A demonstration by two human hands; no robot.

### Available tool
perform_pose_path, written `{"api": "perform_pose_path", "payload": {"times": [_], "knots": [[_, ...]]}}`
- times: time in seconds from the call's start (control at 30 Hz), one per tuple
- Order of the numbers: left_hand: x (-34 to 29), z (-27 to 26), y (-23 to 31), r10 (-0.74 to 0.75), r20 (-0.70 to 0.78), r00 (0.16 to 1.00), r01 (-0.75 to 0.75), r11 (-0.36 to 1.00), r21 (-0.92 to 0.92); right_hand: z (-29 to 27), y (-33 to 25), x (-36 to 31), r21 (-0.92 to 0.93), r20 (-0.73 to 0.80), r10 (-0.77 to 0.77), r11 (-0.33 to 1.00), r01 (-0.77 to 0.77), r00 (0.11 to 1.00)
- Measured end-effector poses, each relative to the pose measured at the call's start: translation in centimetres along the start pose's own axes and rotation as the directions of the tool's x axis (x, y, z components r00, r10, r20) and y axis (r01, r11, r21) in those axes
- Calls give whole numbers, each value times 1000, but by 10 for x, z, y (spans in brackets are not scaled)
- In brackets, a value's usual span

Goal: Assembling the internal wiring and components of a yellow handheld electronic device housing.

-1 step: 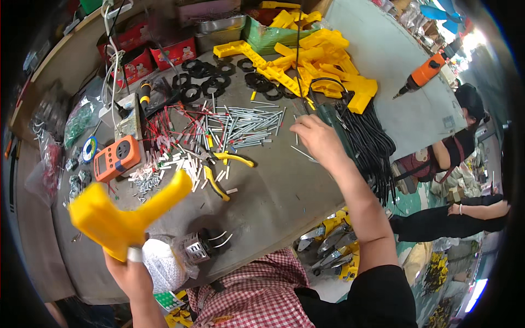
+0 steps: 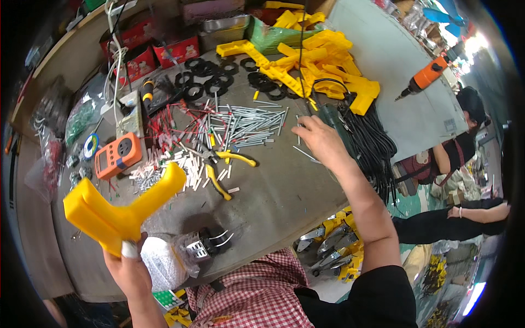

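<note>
My left hand (image 2: 128,268) grips a yellow plastic tool housing (image 2: 112,218) with a branching handle, raised above the table's near left side. A white wrap covers the thumb tip. Over the right part of the table, my right hand (image 2: 324,143) has its fingers bent and drawn together; what they hold, if anything, is hidden. Loose long screws (image 2: 305,154) lie beside its fingertips, near a bigger pile of screws (image 2: 254,124). Just right of this hand is a dark green tool body (image 2: 330,116) beside a bundle of black cables (image 2: 369,134).
Yellow-handled pliers (image 2: 219,188), white sleeves and an orange meter (image 2: 117,156) lie left of centre. Black rings (image 2: 216,85) and yellow housings (image 2: 328,60) fill the back. A white cord spool (image 2: 162,265) and a motor (image 2: 198,246) stand near the front edge. An orange screwdriver (image 2: 426,76) hangs at right.
The yellow housing in my left hand has shifted slightly left and down and turned a little. My right hand stays nearly in place beside the screws.
</note>
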State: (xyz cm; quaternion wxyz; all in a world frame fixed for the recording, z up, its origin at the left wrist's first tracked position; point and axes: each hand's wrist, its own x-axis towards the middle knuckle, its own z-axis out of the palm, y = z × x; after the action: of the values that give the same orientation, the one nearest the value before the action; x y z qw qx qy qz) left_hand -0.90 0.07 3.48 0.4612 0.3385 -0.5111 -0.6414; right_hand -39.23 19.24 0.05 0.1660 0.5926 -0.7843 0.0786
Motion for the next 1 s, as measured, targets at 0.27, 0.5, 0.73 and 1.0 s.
{"api": "perform_pose_path", "payload": {"times": [0.27, 0.5, 0.73, 1.0], "knots": [[-4, 13, -26, -307, 83, 948, 318, 908, -274, 29, -4, 21, 159, -96, 364, 924, -347, 927], [-6, 22, -40, -400, 251, 881, 470, 799, -375, 13, -15, 35, 282, 85, 396, 871, -403, 914], [-13, 27, -36, -426, 365, 828, 555, 716, -425, -46, -184, 37, 983, 141, 165, -144, -117, 976], [-25, 27, -40, -172, 387, 906, 304, 900, -313, -40, -194, 43, 849, 405, 54, -392, -354, 913]]}}
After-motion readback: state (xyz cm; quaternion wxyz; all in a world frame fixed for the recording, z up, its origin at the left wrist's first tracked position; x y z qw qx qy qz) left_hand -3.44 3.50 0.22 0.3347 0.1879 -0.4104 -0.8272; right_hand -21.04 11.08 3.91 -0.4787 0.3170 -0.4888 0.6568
